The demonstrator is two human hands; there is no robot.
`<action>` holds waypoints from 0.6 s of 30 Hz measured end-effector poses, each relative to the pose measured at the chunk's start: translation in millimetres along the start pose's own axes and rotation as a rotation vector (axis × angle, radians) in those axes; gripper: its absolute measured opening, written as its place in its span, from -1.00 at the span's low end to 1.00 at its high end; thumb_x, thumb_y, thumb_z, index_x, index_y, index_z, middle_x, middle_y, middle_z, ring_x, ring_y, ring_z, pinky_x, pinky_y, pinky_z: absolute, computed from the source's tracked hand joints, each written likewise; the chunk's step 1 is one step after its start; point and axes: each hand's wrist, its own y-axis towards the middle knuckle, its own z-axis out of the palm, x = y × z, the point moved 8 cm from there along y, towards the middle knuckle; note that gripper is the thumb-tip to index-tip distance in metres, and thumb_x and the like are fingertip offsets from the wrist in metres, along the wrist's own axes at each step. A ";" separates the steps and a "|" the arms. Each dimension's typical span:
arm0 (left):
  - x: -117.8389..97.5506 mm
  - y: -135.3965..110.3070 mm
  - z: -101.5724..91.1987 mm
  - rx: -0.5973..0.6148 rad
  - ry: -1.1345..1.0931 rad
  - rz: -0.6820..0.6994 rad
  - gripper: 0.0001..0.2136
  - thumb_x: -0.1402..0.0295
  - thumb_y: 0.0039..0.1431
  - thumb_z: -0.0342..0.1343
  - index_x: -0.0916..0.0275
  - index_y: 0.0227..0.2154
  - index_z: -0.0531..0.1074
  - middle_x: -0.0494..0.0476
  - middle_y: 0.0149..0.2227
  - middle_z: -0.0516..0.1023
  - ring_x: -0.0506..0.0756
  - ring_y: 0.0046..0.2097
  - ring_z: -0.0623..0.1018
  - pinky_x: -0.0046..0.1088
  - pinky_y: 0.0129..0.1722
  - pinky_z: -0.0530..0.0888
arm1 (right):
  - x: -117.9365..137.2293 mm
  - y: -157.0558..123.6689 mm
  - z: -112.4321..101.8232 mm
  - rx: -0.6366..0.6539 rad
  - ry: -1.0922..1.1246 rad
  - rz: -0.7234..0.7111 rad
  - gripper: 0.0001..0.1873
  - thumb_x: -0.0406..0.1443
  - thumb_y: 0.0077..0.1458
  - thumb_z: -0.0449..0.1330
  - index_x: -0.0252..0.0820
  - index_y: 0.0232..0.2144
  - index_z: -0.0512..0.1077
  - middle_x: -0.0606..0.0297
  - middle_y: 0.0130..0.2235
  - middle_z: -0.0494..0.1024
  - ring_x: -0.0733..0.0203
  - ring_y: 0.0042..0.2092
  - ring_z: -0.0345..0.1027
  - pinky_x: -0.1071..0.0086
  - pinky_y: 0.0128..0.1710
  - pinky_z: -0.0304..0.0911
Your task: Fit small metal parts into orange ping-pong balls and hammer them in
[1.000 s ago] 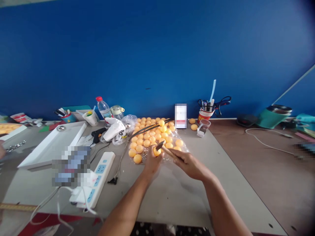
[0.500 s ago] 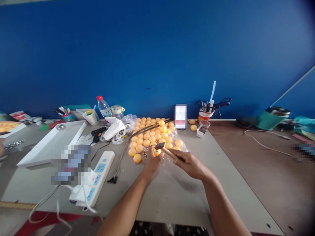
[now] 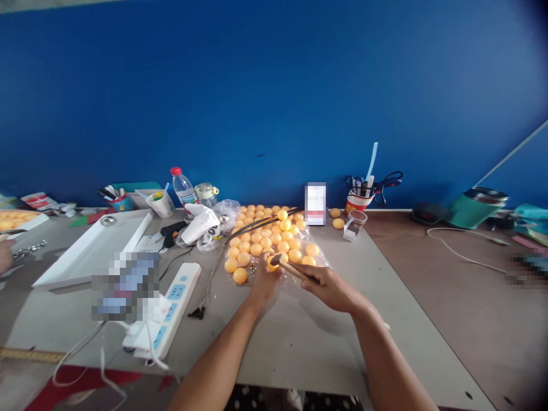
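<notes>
My right hand (image 3: 327, 288) is closed round the wooden handle of a small hammer (image 3: 295, 269). The hammer's dark head lies over an orange ping-pong ball (image 3: 271, 265). Around that ball my left hand (image 3: 264, 282) is closed, its fingers partly hidden behind the ball and hammer. Whether the head touches the ball I cannot tell. Just beyond both hands, many more orange ping-pong balls (image 3: 257, 249) lie on and in clear plastic. A dark strap or cable (image 3: 268, 220) runs across them. Small shiny bits (image 3: 252, 267) lie left of my left hand.
A white power strip (image 3: 175, 311) with cables lies left, near a blurred phone (image 3: 128, 285) and a white tray (image 3: 96, 245). Behind are a bottle (image 3: 183, 188), a glue gun (image 3: 171, 233) and an upright phone (image 3: 315, 204). A pen cup (image 3: 358, 201) stands right. Another person's hand (image 3: 5, 256) shows far left.
The hammer head has dropped slightly towards the ball in my left hand. The whole view has shifted a little; my left hand stays almost in place.
</notes>
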 end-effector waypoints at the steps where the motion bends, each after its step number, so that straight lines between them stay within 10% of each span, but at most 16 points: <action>1: -0.1 0.0 0.2 0.002 0.016 0.000 -0.63 0.40 -0.08 0.14 0.19 -0.13 0.28 -0.07 -0.48 0.36 -0.05 -0.54 0.34 -0.52 -0.51 0.30 | -0.6 0.0 0.1 -0.003 0.010 0.003 -0.52 -0.28 0.07 0.14 -0.08 0.07 0.46 0.28 -0.21 0.62 0.17 -0.31 0.41 0.38 -0.32 0.34; 18: 0.9 1.7 0.6 0.012 0.065 0.016 -0.63 0.39 -0.05 0.11 0.19 -0.12 0.25 -0.07 -0.46 0.36 -0.04 -0.54 0.35 -0.51 -0.51 0.32 | 0.7 1.0 1.6 0.006 -0.013 0.003 -0.52 -0.28 0.09 0.12 -0.09 0.08 0.45 0.30 -0.23 0.60 0.20 -0.32 0.37 0.41 -0.33 0.29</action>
